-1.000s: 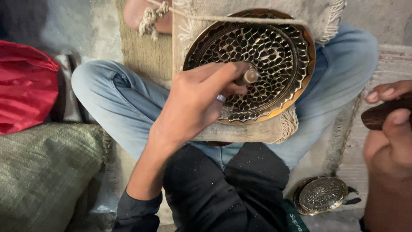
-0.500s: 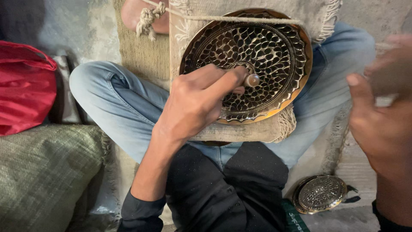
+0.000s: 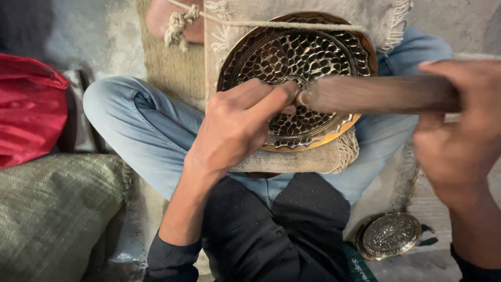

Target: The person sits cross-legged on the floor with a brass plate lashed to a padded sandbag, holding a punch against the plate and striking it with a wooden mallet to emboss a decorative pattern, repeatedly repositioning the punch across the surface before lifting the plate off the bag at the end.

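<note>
A round brass plate (image 3: pixel 323 49) with an engraved dark pattern rests on a fringed cloth pad (image 3: pixel 297 159) over my crossed legs. My left hand (image 3: pixel 235 125) pinches a small metal punch (image 3: pixel 301 97) upright against the plate's centre. My right hand (image 3: pixel 454 130) grips a wooden hammer handle (image 3: pixel 381 94), blurred with motion, its end meeting the punch's top. A rope (image 3: pixel 261 23) runs across the plate's upper rim.
A red cloth bundle (image 3: pixel 26 107) lies at the left above a grey-green sack (image 3: pixel 52 209). A smaller engraved round metal piece (image 3: pixel 390 235) sits on the floor at lower right. A bare foot (image 3: pixel 172 21) shows at the top.
My right hand has swung in from the right edge, bringing the wooden handle down onto the punch. My left hand has stayed on the punch at the plate's centre.
</note>
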### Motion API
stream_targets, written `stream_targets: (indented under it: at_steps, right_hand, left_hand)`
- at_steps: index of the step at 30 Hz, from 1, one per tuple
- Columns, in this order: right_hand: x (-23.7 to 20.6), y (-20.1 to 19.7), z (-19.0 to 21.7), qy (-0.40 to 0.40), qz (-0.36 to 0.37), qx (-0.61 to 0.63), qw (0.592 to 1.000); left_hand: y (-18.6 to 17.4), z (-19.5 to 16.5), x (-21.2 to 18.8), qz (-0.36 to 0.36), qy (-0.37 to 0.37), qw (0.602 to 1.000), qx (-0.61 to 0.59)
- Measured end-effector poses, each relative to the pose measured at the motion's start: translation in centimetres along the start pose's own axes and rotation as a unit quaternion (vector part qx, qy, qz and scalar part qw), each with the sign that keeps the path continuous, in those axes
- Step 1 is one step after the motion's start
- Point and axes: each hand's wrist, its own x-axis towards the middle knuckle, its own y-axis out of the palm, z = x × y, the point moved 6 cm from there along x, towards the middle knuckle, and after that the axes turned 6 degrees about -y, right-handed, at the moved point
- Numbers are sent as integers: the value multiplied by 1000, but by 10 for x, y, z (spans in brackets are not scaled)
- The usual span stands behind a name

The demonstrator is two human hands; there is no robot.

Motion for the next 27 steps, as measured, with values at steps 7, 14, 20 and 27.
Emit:
stream_targets:
  at_steps: [7, 14, 20, 27]
  right_hand:
    - [-3, 0, -4, 35, -3, 55, 998]
    - [-7, 4, -5, 8, -13, 70, 997]
    - [-5, 8, -8, 77, 4, 86, 993]
    - [-2, 6, -5, 74, 4, 95, 993]
  left_hand:
    - [-1, -1, 1, -2, 20, 1000, -8]
    - [1, 0, -1, -2, 18, 1000, 5]
    - [0, 0, 0, -7, 23, 1000, 3]
    - [-2, -2, 0, 20, 22, 1000, 7]
